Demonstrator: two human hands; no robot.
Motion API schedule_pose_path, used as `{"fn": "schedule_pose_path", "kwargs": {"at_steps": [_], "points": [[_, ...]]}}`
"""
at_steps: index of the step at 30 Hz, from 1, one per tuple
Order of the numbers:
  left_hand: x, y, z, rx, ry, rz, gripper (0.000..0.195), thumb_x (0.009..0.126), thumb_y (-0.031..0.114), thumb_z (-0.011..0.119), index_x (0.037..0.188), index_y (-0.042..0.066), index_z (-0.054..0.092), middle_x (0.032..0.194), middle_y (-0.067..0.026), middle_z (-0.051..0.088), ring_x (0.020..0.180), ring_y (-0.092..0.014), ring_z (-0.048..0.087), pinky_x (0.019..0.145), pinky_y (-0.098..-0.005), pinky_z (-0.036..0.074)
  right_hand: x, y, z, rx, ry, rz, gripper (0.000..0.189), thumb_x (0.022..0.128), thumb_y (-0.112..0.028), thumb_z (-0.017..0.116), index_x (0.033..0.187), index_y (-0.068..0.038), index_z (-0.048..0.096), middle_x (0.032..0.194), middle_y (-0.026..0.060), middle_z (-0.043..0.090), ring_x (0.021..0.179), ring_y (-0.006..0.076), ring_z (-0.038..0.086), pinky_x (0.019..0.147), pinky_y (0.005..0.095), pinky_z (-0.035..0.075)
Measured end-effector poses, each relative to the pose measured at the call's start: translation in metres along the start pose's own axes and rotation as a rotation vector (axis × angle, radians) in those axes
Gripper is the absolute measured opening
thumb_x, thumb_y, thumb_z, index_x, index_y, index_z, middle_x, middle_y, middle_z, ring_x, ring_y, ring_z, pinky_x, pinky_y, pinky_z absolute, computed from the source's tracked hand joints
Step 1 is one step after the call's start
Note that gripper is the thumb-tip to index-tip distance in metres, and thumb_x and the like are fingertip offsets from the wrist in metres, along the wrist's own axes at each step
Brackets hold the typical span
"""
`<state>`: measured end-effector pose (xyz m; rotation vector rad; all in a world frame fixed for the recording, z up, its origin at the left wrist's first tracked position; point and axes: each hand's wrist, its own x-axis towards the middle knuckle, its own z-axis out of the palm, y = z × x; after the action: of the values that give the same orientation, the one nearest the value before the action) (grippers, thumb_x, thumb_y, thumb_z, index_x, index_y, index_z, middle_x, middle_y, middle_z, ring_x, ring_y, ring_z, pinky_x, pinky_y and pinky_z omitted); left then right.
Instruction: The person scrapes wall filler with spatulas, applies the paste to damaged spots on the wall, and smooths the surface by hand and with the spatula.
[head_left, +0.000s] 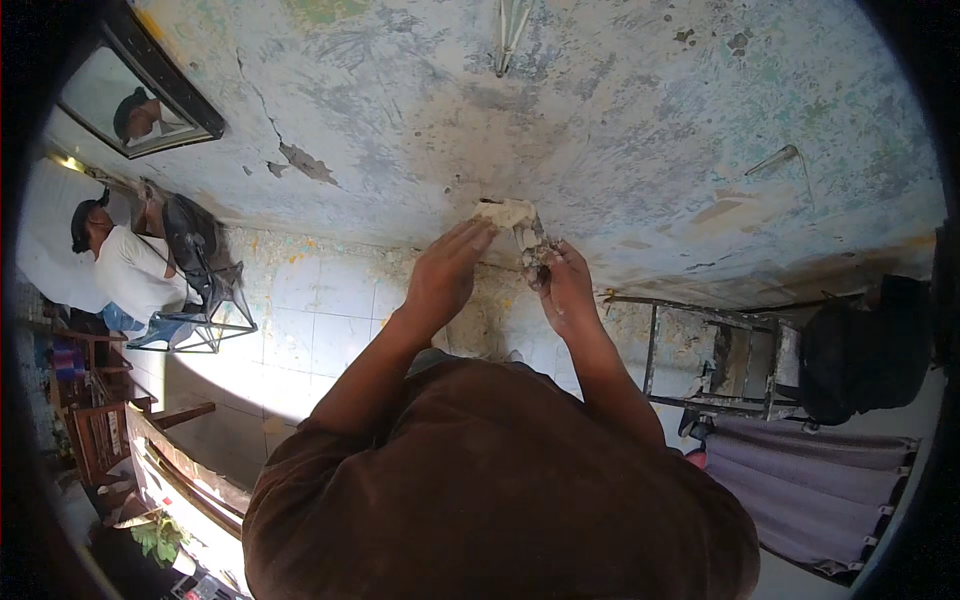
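Observation:
My left hand (452, 270) is raised before the wall, its fingers extended against the left edge of a pale, paste-smeared piece (508, 213). My right hand (566, 289) grips the lower, dirty end of a scraper-like tool (534, 259) caked with pale paste, its fingers curled around it. The paste covers the tool's upper part, so its exact kind cannot be told. Behind both hands rises a worn wall (465, 127) with patchy paint, a crack and chipped plaster (307, 163).
A person in a white shirt (142, 270) is at the left by a metal frame (217, 322). A framed mirror (142, 90) hangs upper left. At right stand a metal frame rack (709, 311) and a dark chair (855, 360). A wooden bench (187, 480) is lower left.

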<state>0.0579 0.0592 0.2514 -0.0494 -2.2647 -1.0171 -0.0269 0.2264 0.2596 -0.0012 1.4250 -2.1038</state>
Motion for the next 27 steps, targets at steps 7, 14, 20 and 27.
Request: {"fn": "schedule_pose_path", "kwargs": {"at_steps": [7,14,20,27], "points": [[-0.02,-0.011,-0.041,0.381,-0.182,0.324,0.044,0.076,0.004,0.051,0.12,0.0,0.052,0.127,-0.0172,0.052,0.12,-0.032,0.048,0.099,-0.0422,0.041,-0.01,0.009,0.018,0.233,0.043,0.127,0.012,0.089,-0.003,0.037,0.089,-0.002,0.049,0.075,0.0045,0.051,0.058,0.0115,0.046,0.051,0.0235,0.039],[-0.043,-0.039,-0.073,0.269,-0.071,0.196,0.04,0.077,-0.004,0.053,0.117,0.0,0.054,0.113,-0.0162,0.06,0.105,-0.031,0.058,0.091,-0.0397,0.047,-0.012,0.019,0.023,0.386,0.041,0.063,0.013,0.089,-0.001,0.039,0.095,0.001,0.05,0.079,0.0076,0.056,0.059,0.0136,0.047,0.052,0.0246,0.041],[-0.04,-0.062,-0.068,-1.029,0.312,-0.908,0.035,0.082,-0.001,0.06,0.116,-0.004,0.051,0.096,-0.0123,0.064,0.082,-0.017,0.062,0.073,-0.0271,0.051,-0.017,0.01,0.026,0.038,-0.099,-0.119,0.016,0.09,-0.001,0.042,0.103,0.001,0.049,0.082,0.0076,0.056,0.061,0.0121,0.048,0.051,0.0255,0.041],[-0.018,-0.05,-0.096,-1.37,0.133,-0.914,0.042,0.079,-0.005,0.061,0.118,-0.003,0.047,0.092,-0.0103,0.062,0.082,-0.017,0.062,0.074,-0.0255,0.05,-0.016,0.016,0.019,-0.059,-0.103,-0.08,0.02,0.09,-0.002,0.044,0.109,0.0,0.05,0.082,0.0036,0.056,0.06,0.0089,0.047,0.051,0.0228,0.037]]}}
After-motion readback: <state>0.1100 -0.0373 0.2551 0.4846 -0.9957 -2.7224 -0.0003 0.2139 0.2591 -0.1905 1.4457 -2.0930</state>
